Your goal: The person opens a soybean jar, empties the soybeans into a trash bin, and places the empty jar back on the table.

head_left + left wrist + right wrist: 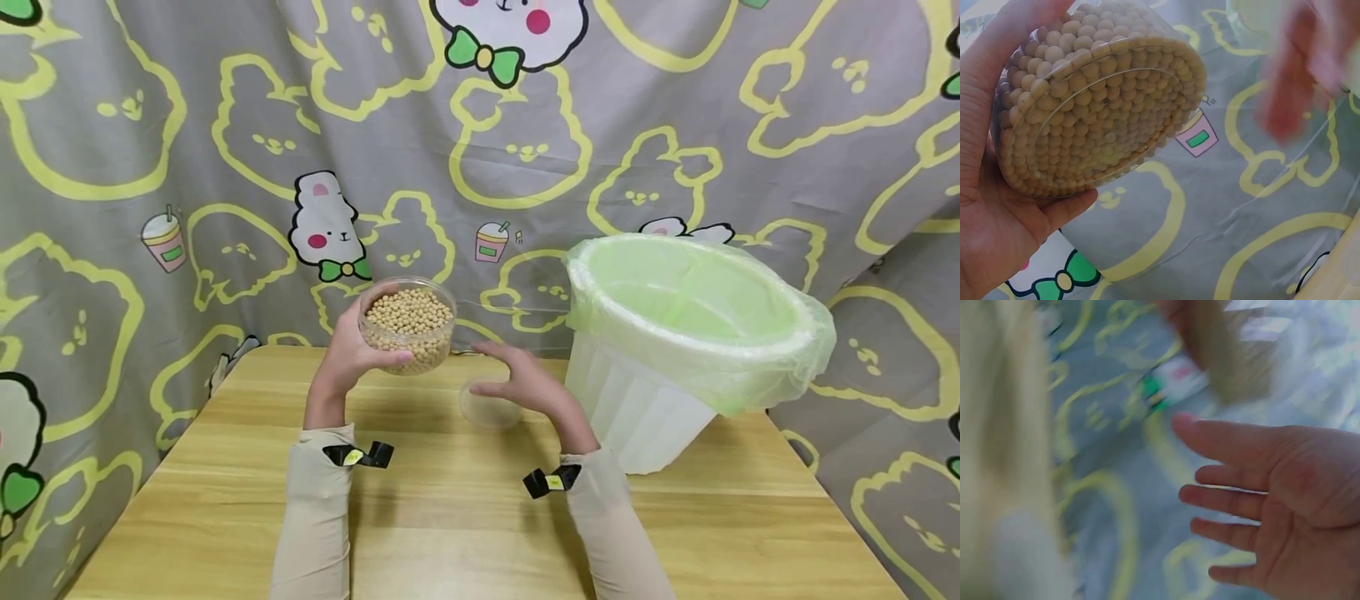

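Observation:
My left hand [347, 348] grips a clear round plastic tub [429, 355] full of soybeans [411, 312], held up above the table and tilted. Through its see-through base, the packed beans [1104, 119] show in the left wrist view, with the hand wrapped around the side. My right hand [521, 380] is held to the right of the tub, its fingers spread and straight and nothing in its palm. Below that hand a clear round lid [489, 415] lies flat on the table. In the right wrist view the tub [1241, 362] is blurred, above the open palm.
A white bin [630, 400] with a green plastic liner [750, 375] over its rim stands at the table's right side, close to the right forearm. The wooden table [450, 517] meets a patterned grey curtain [420, 167] behind.

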A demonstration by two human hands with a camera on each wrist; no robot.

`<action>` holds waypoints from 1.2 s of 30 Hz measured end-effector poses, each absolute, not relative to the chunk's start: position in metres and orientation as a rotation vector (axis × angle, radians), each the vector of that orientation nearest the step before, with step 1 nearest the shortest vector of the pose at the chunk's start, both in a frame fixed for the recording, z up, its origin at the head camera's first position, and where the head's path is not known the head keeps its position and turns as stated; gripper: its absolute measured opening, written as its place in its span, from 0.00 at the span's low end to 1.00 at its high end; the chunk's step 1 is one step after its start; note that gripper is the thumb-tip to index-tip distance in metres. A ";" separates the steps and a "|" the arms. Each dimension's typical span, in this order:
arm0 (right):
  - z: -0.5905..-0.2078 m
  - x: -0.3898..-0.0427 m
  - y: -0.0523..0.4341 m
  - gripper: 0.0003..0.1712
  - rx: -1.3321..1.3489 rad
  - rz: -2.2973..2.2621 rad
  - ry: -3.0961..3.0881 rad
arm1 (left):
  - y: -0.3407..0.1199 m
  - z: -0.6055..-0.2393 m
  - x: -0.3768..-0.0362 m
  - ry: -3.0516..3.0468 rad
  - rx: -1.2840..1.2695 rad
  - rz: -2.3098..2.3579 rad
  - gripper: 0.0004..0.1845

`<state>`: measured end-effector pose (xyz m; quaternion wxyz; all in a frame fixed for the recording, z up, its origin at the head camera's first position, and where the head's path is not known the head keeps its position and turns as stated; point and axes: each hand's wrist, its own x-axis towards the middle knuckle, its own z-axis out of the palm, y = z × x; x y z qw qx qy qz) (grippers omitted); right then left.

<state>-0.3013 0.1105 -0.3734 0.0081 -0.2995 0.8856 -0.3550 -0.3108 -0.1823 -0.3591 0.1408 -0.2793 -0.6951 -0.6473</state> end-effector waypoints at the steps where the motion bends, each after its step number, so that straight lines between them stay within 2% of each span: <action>1: -0.364 -0.293 0.110 0.38 -0.973 -1.178 2.790 | -0.182 -0.360 -0.311 -2.011 -0.804 -1.867 0.53; 7: -0.314 -0.238 0.118 0.23 -1.380 -1.441 3.040 | -0.180 -0.364 -0.310 -2.026 -0.811 -1.871 0.53; 9: -0.304 -0.226 0.127 0.20 -1.535 -1.426 3.175 | -0.180 -0.364 -0.310 -2.017 -0.818 -1.879 0.53; 12: -0.293 -0.215 0.144 0.18 -1.618 -1.342 3.447 | -0.180 -0.363 -0.310 -2.001 -0.825 -1.891 0.52; 18: -0.288 -0.210 0.182 0.13 -1.354 -1.054 3.941 | -0.180 -0.360 -0.309 -2.013 -0.820 -1.879 0.53; 24: -0.293 -0.208 0.212 0.13 -1.052 -0.771 4.113 | -0.181 -0.359 -0.308 -2.014 -0.821 -1.867 0.53; 36: -0.293 -0.214 0.212 0.14 -1.014 -0.818 4.093 | -0.174 -0.356 -0.306 -2.013 -0.739 -1.851 0.53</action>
